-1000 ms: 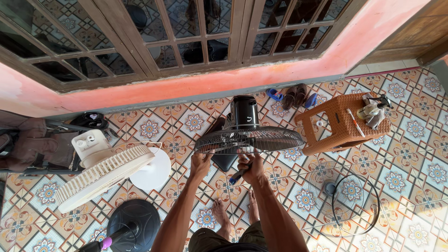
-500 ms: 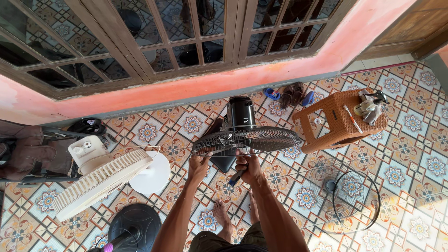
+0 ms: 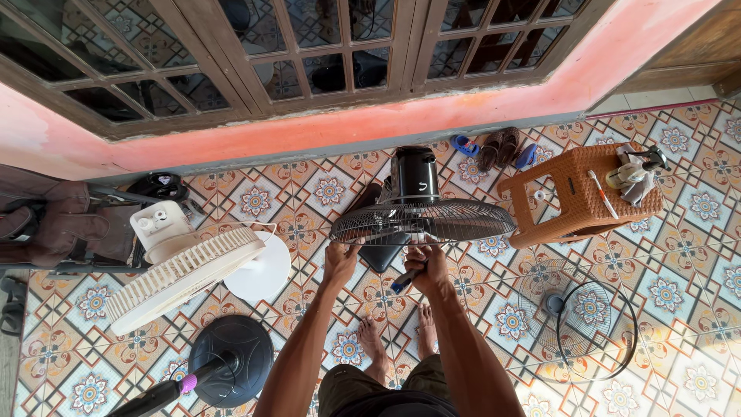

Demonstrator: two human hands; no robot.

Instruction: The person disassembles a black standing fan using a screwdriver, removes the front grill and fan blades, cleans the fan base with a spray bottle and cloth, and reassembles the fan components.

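Black and wire-caged, the fan (image 3: 421, 208) sits at the centre of the frame on the tiled floor (image 3: 695, 255), seen from above. The left hand (image 3: 340, 261) grips the lower edge of its grille. The right hand (image 3: 429, 268), just beside it under the grille, is clenched around a screwdriver (image 3: 404, 279) with a blue handle. A white fan (image 3: 181, 266) lies at left, a loose grille (image 3: 577, 318) at lower right, and a wicker stool (image 3: 579, 193) at right.
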